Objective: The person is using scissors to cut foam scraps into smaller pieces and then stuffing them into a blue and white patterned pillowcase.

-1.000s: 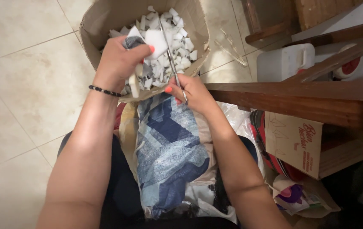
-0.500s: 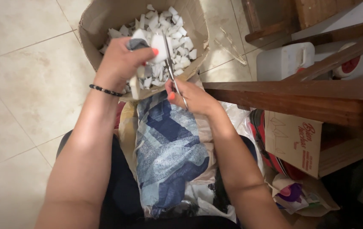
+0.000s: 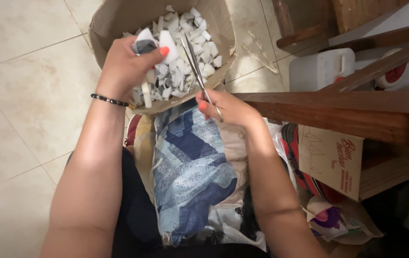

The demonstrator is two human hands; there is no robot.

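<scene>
1. Left hand [image 3: 128, 64] closed on a small white-and-grey scrap [image 3: 154, 42], pinched between thumb and fingers, held over the box [image 3: 113, 19].
2. Right hand [image 3: 231, 107] gripping scissors [image 3: 196, 64] by the handles; blades point far, into the box, close together; cannot tell if fully shut.
3. Blade tips just right of the scrap; touching or apart not clear.
4. Box far centre on the floor [image 3: 27, 91], well filled with white and grey cut pieces [image 3: 192, 57]. Judged: a good share of cutting already done.
5. Still to cut, judged: the held scrap, plus the blue patterned cloth [image 3: 190, 177] lying on the lap, near centre, uncut as far as visible. Looks like a fair amount left.
6. Edges: near rim of box touching or just beside the far end of the cloth; cardboard walls close on both sides of the hands.
7. Right side tight: dark wooden beam [image 3: 348, 112] just beside the right wrist, second carton [image 3: 329, 160] and bags [image 3: 338, 220] below it, white jug [image 3: 321, 69] far right.
8. Left side open: bare tile, room for the left elbow to swing out.
9. Working room mainly above the box and leftward; little clearance for the right elbow.
</scene>
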